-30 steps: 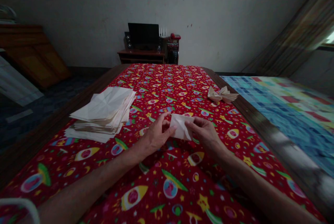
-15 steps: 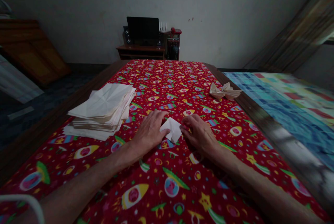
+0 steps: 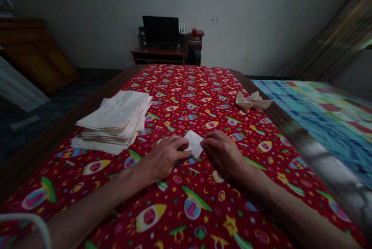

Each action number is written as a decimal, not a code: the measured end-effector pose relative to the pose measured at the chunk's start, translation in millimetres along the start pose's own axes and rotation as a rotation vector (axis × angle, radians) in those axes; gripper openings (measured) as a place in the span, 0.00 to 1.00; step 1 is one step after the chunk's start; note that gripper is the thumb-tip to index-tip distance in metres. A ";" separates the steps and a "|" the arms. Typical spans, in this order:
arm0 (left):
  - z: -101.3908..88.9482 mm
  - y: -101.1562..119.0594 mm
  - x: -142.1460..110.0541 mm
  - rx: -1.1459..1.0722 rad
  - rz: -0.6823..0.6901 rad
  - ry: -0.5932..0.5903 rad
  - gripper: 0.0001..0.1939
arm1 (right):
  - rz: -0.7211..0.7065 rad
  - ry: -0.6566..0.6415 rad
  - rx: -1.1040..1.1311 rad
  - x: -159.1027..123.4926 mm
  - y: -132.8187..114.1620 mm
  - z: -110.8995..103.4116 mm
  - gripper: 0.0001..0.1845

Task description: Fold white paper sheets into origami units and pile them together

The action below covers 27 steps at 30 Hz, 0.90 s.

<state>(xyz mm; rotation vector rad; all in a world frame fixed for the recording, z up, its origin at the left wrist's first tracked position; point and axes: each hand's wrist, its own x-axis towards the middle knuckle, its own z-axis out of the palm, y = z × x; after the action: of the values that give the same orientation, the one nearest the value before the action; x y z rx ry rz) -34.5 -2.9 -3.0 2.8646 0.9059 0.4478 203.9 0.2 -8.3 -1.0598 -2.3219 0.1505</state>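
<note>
left hand point(image 3: 164, 156), right hand point(image 3: 222, 153), folded paper point(image 3: 193, 143) between

Bare left hand point(image 3: 164, 157) and right hand point(image 3: 223, 153), long-fingered, on lean bare forearms point(image 3: 95, 194)

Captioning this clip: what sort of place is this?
Probably a bedroom at home: a rocket-print red cloth, a checked bedcover, and a low wooden stand with monitor and speakers.

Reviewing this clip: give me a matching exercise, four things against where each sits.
Things: 1 small folded white paper; 2 stack of creased paper; 3 folded tan paper; 4 black screen.
Places: A on a wooden stand; B between left hand and right hand; C at the red printed cloth's right edge; D left of the left hand.
Pairs: 1B, 2D, 3C, 4A.
</note>
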 end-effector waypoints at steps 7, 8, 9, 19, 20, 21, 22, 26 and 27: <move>-10.7 0.0 -1.4 0.057 0.052 -0.099 0.21 | -0.047 0.001 -0.082 -3.4 -2.2 -0.3 0.12; -12.8 -0.9 -2.1 0.046 0.069 -0.101 0.21 | -0.050 -0.005 -0.112 -3.1 -4.5 -2.2 0.12; -14.5 -2.1 -3.0 0.028 0.080 -0.093 0.21 | -0.055 -0.014 -0.141 -2.6 -7.1 -4.7 0.12; -9.4 -13.2 0.2 -0.145 0.006 0.122 0.13 | -0.188 -0.231 -0.080 2.1 -7.5 -16.6 0.12; -9.3 -12.8 1.8 -0.133 0.006 0.124 0.13 | -0.191 -0.235 -0.066 2.1 -5.3 -16.0 0.12; -9.5 -12.0 3.4 -0.114 0.008 0.122 0.12 | -0.191 -0.239 -0.048 2.1 -3.2 -15.4 0.13; -10.1 -10.9 4.8 -0.087 0.013 0.113 0.10 | -0.186 -0.241 -0.028 2.3 -1.2 -15.1 0.13; -11.8 -6.5 8.6 0.062 0.048 0.076 0.09 | -0.171 -0.250 0.051 4.1 4.9 -15.6 0.14; -11.8 -5.8 9.0 0.092 0.056 0.075 0.09 | -0.166 -0.252 0.063 4.7 6.0 -15.6 0.14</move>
<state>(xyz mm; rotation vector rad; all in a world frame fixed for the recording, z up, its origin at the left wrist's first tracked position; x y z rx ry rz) -34.3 7.2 9.4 2.9814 0.8824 0.5369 213.9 5.6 4.8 -0.8533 -2.5998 0.3062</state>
